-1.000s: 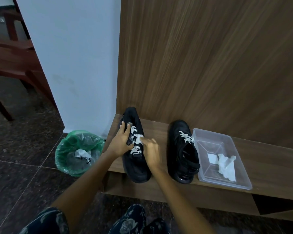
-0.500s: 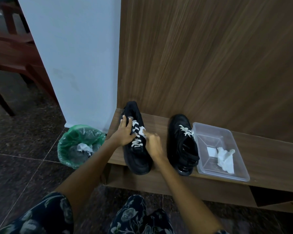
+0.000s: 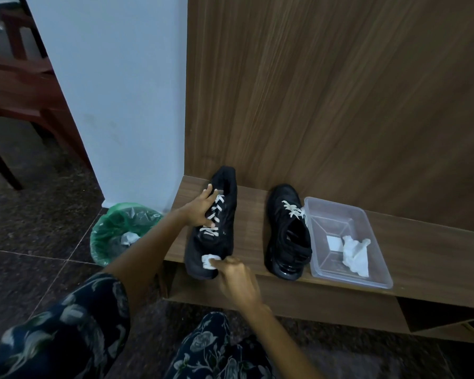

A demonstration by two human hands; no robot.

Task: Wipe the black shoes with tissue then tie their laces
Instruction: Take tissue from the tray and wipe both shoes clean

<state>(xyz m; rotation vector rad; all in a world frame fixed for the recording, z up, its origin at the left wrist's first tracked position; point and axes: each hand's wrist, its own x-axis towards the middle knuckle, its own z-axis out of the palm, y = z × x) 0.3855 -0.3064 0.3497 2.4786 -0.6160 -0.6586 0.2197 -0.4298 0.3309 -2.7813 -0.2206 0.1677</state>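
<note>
Both hands on the left shoe (image 3: 225, 214), lying lengthwise away: left hand (image 3: 200, 207) flat, right hand (image 3: 237, 274) pinching tissue (image 3: 209, 261).

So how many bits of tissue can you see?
3: one gripped by the right hand against the left shoe's toe, one in the clear tray, one in the green bin. More may be buried there.

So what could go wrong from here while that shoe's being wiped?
The left shoe has its near end over the bench edge; a wiping push from the right hand with the tissue could tip it off, though the left hand steadies it. Its loose laces may snag the tissue.
</note>
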